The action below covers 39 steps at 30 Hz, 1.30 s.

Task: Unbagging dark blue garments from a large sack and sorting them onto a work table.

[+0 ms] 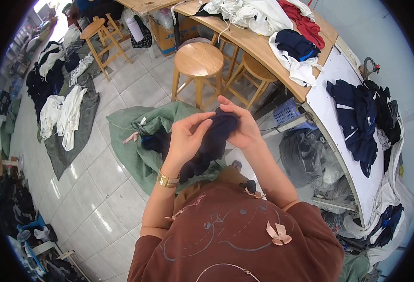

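Note:
A dark navy garment (217, 132) is held up in front of me between both hands, its lower part hanging over my lap. My left hand (188, 137), with a gold watch on the wrist, pinches the cloth's near left side between thumb and fingers. On the other side my right hand (242, 126) grips the upper right edge, fingers behind the fabric. Beneath it lies an open green sack (122, 123), with more dark cloth showing in its mouth. How the garment is folded cannot be made out.
Wooden stools (199, 61) stand just ahead, beside a wooden table (244, 40) heaped with white, red and navy clothes. At the right, a white tabletop (329, 84) bears navy garments (355, 120). Grey plastic bags (303, 157) sit under it. A grey cloth (70, 157) with white clothes lies on the floor to the left.

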Each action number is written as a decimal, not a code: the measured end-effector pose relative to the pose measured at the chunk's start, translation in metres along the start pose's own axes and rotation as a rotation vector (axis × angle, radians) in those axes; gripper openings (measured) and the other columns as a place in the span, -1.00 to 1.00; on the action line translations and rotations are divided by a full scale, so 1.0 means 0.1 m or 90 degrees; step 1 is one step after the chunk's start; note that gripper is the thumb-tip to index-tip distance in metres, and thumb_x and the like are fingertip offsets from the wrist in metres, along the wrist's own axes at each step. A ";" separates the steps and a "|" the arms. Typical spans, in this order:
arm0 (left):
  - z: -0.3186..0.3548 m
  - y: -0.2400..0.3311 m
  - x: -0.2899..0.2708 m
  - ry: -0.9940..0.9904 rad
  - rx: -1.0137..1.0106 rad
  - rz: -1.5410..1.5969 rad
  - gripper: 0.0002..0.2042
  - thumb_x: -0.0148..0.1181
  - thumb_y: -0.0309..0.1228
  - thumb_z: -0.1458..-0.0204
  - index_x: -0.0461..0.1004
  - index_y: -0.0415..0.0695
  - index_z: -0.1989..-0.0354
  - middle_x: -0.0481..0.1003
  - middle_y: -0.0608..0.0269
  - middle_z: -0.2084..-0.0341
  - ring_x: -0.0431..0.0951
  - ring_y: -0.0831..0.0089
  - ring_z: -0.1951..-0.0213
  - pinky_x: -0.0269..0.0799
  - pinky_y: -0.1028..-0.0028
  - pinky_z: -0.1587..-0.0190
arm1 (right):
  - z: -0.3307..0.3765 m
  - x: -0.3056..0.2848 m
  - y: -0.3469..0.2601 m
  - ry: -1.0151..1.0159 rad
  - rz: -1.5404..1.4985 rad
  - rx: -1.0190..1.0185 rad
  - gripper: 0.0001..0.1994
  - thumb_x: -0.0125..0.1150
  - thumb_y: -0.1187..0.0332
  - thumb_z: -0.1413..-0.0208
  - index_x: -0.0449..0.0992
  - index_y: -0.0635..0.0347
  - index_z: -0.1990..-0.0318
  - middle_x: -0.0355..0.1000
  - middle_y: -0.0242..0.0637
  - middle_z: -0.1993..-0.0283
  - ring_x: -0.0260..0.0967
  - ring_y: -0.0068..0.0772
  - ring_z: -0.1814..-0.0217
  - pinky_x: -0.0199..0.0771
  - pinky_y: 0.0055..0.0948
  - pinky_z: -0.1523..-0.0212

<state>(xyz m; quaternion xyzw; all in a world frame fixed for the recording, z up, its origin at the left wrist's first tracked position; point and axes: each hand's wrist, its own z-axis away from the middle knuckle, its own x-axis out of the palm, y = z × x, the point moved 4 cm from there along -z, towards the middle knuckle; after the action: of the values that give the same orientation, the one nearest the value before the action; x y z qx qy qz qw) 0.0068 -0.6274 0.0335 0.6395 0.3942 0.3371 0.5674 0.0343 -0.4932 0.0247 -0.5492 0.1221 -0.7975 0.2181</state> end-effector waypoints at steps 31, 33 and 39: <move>-0.13 -1.01 0.34 -0.074 -0.192 0.501 -0.63 -0.12 -0.50 -0.08 0.16 -0.22 -0.10 0.33 0.26 0.04 0.32 0.49 0.01 0.21 0.54 -0.05 | 0.08 -0.84 -0.30 -0.040 0.782 -0.275 -0.22 0.37 0.38 0.28 0.06 0.22 -0.15 0.33 -0.20 0.04 0.18 -0.40 -0.12 0.02 -0.34 -0.19; -0.11 -1.13 0.29 -0.053 -0.221 0.468 -0.63 -0.13 -0.52 -0.07 0.15 -0.23 -0.09 0.32 0.25 0.03 0.32 0.48 0.01 0.20 0.53 -0.05 | -0.08 -1.14 -0.03 -0.088 0.723 0.045 -0.27 0.32 0.42 0.23 0.09 0.24 -0.16 0.33 -0.22 0.03 0.26 -0.41 -0.03 0.23 -0.41 -0.07; 0.34 -1.99 -0.09 0.044 -0.304 -0.186 -0.73 -0.07 -0.38 -0.05 0.36 -0.16 0.08 0.46 0.03 0.24 0.44 0.17 0.12 0.33 0.40 0.08 | -0.50 -2.27 0.95 0.046 0.417 0.420 -0.53 0.13 0.41 0.04 0.22 0.19 -0.08 0.37 -0.27 0.08 0.39 -0.40 0.15 0.45 -0.38 0.14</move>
<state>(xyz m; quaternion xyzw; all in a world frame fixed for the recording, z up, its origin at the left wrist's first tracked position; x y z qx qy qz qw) 0.0084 -0.6423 -0.1678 0.4123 0.4104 0.3567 0.7310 0.0766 -0.4687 -0.2216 -0.3549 0.0362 -0.7014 0.6170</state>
